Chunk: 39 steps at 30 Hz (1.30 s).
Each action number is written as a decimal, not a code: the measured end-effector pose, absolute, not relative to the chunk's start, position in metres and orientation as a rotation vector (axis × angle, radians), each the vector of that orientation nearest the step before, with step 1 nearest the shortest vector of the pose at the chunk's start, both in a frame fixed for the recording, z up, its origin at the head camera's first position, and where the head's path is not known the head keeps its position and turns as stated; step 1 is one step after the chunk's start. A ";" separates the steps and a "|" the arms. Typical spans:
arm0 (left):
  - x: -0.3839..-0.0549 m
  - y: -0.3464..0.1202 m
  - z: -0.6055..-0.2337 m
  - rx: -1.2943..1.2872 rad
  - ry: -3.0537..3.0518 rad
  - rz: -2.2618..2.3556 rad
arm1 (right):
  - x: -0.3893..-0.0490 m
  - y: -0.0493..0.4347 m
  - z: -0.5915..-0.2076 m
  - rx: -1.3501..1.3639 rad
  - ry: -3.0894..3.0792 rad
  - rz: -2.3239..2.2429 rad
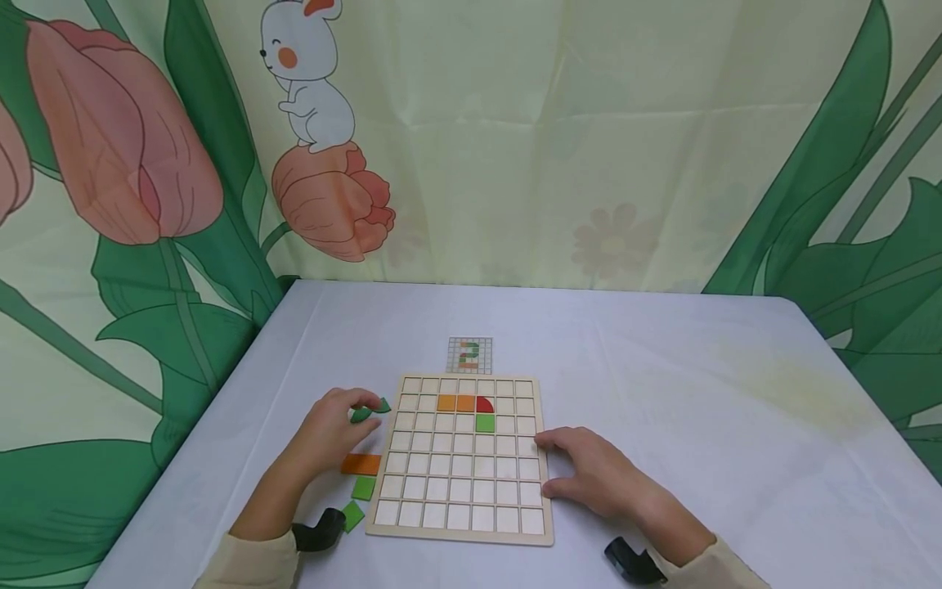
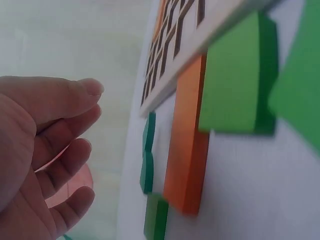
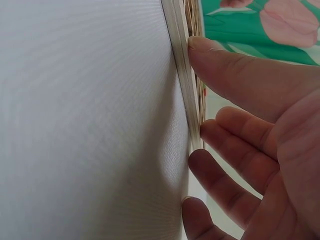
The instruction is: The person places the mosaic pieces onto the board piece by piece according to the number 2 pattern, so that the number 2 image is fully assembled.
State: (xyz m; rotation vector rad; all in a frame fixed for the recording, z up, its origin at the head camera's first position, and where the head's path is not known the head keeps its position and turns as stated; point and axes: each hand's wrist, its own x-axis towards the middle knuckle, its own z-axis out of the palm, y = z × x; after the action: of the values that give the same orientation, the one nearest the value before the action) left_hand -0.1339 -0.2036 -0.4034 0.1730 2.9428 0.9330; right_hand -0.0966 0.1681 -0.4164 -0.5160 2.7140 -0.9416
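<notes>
A wooden grid board (image 1: 451, 488) lies on the table, with orange squares (image 1: 456, 403), a red rounded piece (image 1: 483, 405) and a light green square (image 1: 485, 423) in its cells. My left hand (image 1: 327, 429) hovers left of the board, by dark green pieces (image 1: 360, 415). Its fingers are loosely bent, and the left wrist view shows nothing between them. At the board's right edge, my right hand (image 1: 599, 474) rests its thumb and fingertips against the rim, fingers spread. Below my left hand lie an orange strip (image 1: 361, 465) and light green squares (image 1: 364, 488).
Behind the board lies a small pattern card (image 1: 469, 356) with a coloured figure on a grid. White cloth (image 1: 699, 393) covers the table. A curtain (image 1: 611, 147) printed with tulips and a rabbit hangs behind it. Black wrist cameras (image 1: 633, 561) sit at both wrists.
</notes>
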 end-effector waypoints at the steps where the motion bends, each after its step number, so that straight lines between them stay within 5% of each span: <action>1: -0.133 -0.207 -0.403 0.165 2.949 0.927 | -0.097 0.168 -0.416 -0.514 2.714 -0.941; 39: -0.148 -0.235 -0.426 0.091 2.906 0.860 | -0.098 0.169 -0.419 -0.531 2.723 -0.915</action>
State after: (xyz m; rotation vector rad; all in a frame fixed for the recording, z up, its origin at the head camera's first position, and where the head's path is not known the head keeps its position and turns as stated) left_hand -0.1481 -0.2352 -0.4261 0.0910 2.9064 0.8597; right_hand -0.0975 0.1688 -0.4187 -0.5308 2.7230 -0.9149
